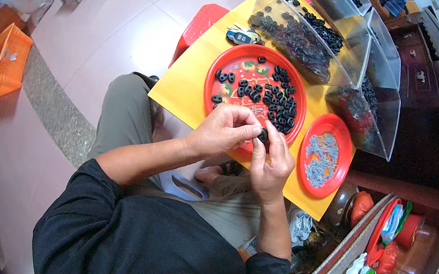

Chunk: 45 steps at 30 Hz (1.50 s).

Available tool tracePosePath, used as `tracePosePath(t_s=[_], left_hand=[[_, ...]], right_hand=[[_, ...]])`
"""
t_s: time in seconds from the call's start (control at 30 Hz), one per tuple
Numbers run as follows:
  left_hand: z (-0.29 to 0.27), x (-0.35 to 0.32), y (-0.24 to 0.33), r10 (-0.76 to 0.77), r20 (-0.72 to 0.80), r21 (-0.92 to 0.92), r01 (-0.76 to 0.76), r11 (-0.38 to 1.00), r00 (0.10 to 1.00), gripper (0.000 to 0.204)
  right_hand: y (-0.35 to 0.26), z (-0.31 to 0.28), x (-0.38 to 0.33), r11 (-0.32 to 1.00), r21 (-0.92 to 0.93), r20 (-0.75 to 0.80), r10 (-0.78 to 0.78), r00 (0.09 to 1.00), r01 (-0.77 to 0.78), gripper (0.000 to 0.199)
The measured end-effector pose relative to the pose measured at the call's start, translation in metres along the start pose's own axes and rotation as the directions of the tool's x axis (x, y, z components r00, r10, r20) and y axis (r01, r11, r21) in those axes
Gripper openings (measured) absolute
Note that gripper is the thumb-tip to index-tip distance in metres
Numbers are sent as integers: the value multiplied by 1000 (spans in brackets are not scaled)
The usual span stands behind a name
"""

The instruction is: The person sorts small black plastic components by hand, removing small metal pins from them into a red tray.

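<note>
Pinching a black plastic two-hole piece [263, 135], the right hand [274, 166] has its thumb and fingers clamped on it. The left hand [226, 130] is curled in close, its thumb tip at the piece; whether it also grips something, one cannot tell.

Both hands work just inside the near edge of the yellow tabletop [177, 92], with the wrists out past that edge. A stretch of tabletop shows to the left of the left hand, and a narrower strip lies between the right hand and a smaller red plate [345, 163]. Beyond the hands, clear plastic bins bound the reach.

Directly under and ahead of the fingers sits a large red plate [210, 80], its loose black pieces [282, 110] crowded mostly on the right side. The smaller plate, to the right of the right hand, holds a heap of tiny grey pieces [320, 159]. Farther ahead, a clear bin [268, 3] contains many black pieces; another clear bin [383, 129], right of it, holds more dark ones. A key fob [239, 36] lies past the large plate.
</note>
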<state>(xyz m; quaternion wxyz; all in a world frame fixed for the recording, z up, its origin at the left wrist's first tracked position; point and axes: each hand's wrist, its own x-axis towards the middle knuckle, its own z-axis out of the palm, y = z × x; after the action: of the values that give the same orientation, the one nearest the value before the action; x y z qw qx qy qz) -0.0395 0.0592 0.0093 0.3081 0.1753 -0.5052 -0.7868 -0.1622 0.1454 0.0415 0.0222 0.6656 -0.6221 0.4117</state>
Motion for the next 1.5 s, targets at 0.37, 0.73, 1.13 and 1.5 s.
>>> tracePosePath(t_s=[0.37,0.73,1.13,1.5], left_hand=[[-43,7,36,232,-310,303,-136,943,922,11],[-58,14,29,312,-380,391,-154,908,871,10],[-55,12,10,376,-293,457,-216,863,879,7],[-45,8,13,419,-182,626,-224,747,890,5]], right_hand=[[138,-141,113,940,-142,-411,229,882,-310,24],[104,-95,81,927,-312,-208,146,967,-207,12],[75,25,38,959,-280,357,147,923,-44,7],[78,20,34,944,-325,451,204,869,-53,9]])
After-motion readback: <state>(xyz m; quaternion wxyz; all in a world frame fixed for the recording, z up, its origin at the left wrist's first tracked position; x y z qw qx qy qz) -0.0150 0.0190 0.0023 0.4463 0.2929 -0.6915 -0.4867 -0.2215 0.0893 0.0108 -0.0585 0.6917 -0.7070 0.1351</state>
